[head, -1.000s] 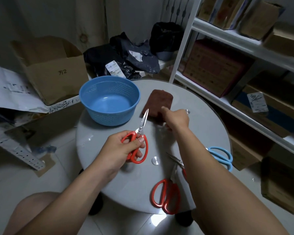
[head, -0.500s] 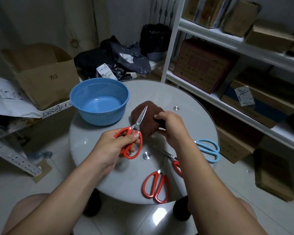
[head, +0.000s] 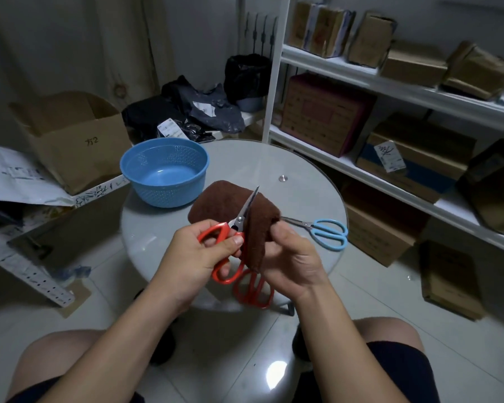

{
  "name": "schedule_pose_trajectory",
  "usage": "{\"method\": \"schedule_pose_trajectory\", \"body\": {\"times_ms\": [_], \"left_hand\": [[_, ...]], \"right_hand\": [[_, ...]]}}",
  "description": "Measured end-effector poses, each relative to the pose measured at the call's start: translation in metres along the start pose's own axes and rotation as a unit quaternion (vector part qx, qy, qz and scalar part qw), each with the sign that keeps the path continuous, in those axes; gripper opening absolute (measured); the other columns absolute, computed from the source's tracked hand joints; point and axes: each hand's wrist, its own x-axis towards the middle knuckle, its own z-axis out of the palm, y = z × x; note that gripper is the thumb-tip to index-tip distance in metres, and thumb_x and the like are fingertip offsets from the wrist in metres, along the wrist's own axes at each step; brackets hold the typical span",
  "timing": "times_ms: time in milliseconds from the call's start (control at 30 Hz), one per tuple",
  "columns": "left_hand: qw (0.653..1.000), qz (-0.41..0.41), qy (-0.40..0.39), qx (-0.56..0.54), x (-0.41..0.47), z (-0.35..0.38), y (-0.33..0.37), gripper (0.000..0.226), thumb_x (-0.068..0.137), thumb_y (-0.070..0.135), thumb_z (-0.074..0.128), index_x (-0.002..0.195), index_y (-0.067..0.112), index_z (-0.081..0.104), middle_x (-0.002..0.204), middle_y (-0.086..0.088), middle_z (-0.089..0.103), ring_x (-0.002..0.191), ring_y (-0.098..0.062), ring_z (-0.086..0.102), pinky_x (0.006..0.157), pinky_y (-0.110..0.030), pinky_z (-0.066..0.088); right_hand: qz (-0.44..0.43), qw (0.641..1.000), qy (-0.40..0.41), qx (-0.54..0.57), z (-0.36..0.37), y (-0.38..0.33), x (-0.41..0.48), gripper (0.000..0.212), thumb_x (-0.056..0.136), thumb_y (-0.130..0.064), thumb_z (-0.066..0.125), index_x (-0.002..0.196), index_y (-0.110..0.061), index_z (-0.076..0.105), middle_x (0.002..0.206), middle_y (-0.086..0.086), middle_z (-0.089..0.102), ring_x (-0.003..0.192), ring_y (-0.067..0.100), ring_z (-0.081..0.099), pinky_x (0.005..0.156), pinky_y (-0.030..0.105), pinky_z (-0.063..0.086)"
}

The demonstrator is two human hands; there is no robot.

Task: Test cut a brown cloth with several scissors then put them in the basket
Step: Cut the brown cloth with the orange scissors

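My left hand [head: 192, 257] grips red-handled scissors [head: 233, 231] with the blades pointing up and away into the brown cloth [head: 218, 202]. The cloth's near edge is pinched in my right hand [head: 294, 257], held up above the round glass table [head: 303, 181]. The blades sit in a slit of the cloth. An empty blue basket [head: 163, 170] stands at the table's far left. Blue-handled scissors [head: 326, 232] lie on the table to the right. Another red-handled pair [head: 253, 292] lies at the near edge, partly hidden under my hands.
White shelving [head: 390, 85] with cardboard boxes runs along the right. An open cardboard box [head: 70, 138] and dark bags [head: 186, 114] sit behind the table at the left. More boxes stand on the tiled floor at the right. My knees are below the table.
My right hand picked the cloth up off the table and drew it toward me. My left hand brought the red scissors' blades into the cloth.
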Motion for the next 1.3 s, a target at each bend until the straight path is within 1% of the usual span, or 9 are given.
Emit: {"method": "schedule_pose_trajectory", "body": {"times_ms": [200, 533, 633, 733, 833, 933, 1033, 1167, 1300], "left_hand": [[0.997, 0.023, 0.027, 0.072, -0.025, 0.007, 0.002, 0.015, 0.072, -0.001, 0.067, 0.083, -0.007, 0.059, 0.056, -0.018, 0.056, 0.039, -0.022, 0.050, 0.049, -0.031, 0.044], [0.998, 0.015, -0.013, 0.055, -0.046, 0.002, 0.012, 0.010, 0.085, 0.002, 0.070, 0.088, -0.005, 0.063, 0.059, -0.009, 0.063, 0.043, -0.018, 0.053, 0.045, -0.025, 0.045], [0.998, 0.011, -0.019, 0.065, -0.048, 0.001, 0.015, 0.004, 0.088, 0.002, 0.067, 0.086, 0.000, 0.064, 0.061, -0.008, 0.065, 0.044, -0.016, 0.053, 0.046, -0.025, 0.046], [0.998, 0.004, -0.023, 0.059, -0.052, 0.001, 0.013, 0.006, 0.088, 0.004, 0.068, 0.085, 0.000, 0.065, 0.064, -0.011, 0.066, 0.045, -0.017, 0.051, 0.047, -0.024, 0.045], [1.000, -0.012, -0.022, 0.017, -0.059, -0.004, 0.007, 0.006, 0.087, 0.001, 0.067, 0.083, 0.000, 0.064, 0.065, -0.013, 0.064, 0.043, -0.016, 0.048, 0.044, -0.023, 0.041], [1.000, -0.004, 0.021, 0.011, -0.058, -0.012, 0.002, 0.005, 0.089, 0.003, 0.066, 0.084, 0.001, 0.064, 0.068, -0.011, 0.066, 0.044, -0.016, 0.048, 0.044, -0.024, 0.042], [0.999, -0.001, 0.049, 0.003, -0.053, -0.010, 0.002, 0.004, 0.088, 0.004, 0.067, 0.085, 0.002, 0.065, 0.069, -0.009, 0.067, 0.043, -0.017, 0.050, 0.044, -0.024, 0.044], [0.998, -0.009, 0.055, -0.005, -0.053, -0.004, 0.005, 0.011, 0.085, 0.004, 0.070, 0.088, -0.002, 0.062, 0.064, -0.012, 0.065, 0.041, -0.019, 0.054, 0.045, -0.025, 0.049], [0.998, -0.026, 0.035, 0.050, -0.053, -0.005, 0.007, 0.011, 0.082, -0.003, 0.069, 0.088, -0.006, 0.061, 0.062, -0.016, 0.062, 0.038, -0.019, 0.054, 0.042, -0.025, 0.046]], "right_hand": [[0.019, 0.991, 0.090, -0.097, 0.025, 0.009, -0.004, 0.050, 0.077, -0.008, 0.076, 0.121, 0.011, 0.062, 0.107, 0.029, 0.064, 0.096, 0.043, 0.062, 0.089, 0.051, 0.052], [0.024, 0.974, 0.226, 0.003, 0.041, 0.008, -0.003, 0.044, 0.064, 0.007, 0.072, 0.107, 0.013, 0.066, 0.102, 0.027, 0.065, 0.100, 0.044, 0.066, 0.106, 0.063, 0.046], [0.018, 0.966, 0.256, 0.025, 0.047, 0.002, -0.004, 0.036, 0.061, 0.006, 0.071, 0.097, 0.011, 0.068, 0.087, 0.021, 0.068, 0.077, 0.036, 0.071, 0.091, 0.054, 0.058], [0.018, 0.955, 0.294, 0.032, 0.049, -0.004, -0.003, 0.010, 0.089, 0.008, 0.059, 0.084, 0.009, 0.068, 0.074, 0.020, 0.072, 0.065, 0.032, 0.073, 0.079, 0.048, 0.061], [-0.030, 0.938, 0.337, 0.074, 0.029, -0.020, -0.003, 0.010, 0.096, 0.000, 0.060, 0.093, 0.003, 0.069, 0.068, 0.016, 0.075, 0.054, 0.026, 0.074, 0.044, 0.038, 0.060], [-0.025, 0.951, 0.297, 0.076, 0.019, -0.022, -0.008, 0.025, 0.090, 0.000, 0.064, 0.114, 0.005, 0.067, 0.094, 0.020, 0.077, 0.081, 0.031, 0.076, 0.076, 0.047, 0.064], [0.012, 0.980, 0.198, 0.027, 0.021, -0.001, -0.014, 0.055, 0.080, -0.007, 0.070, 0.129, 0.012, 0.058, 0.110, 0.024, 0.071, 0.101, 0.031, 0.071, 0.108, 0.047, 0.048], [0.047, 0.995, 0.073, -0.054, 0.028, 0.018, -0.020, 0.050, 0.080, -0.017, 0.074, 0.122, 0.007, 0.061, 0.105, 0.022, 0.071, 0.100, 0.034, 0.069, 0.098, 0.048, 0.054], [0.041, 0.982, 0.091, -0.162, 0.041, 0.021, -0.020, 0.037, 0.087, -0.006, 0.068, 0.120, 0.011, 0.065, 0.100, 0.024, 0.070, 0.090, 0.035, 0.069, 0.091, 0.045, 0.056]]}}
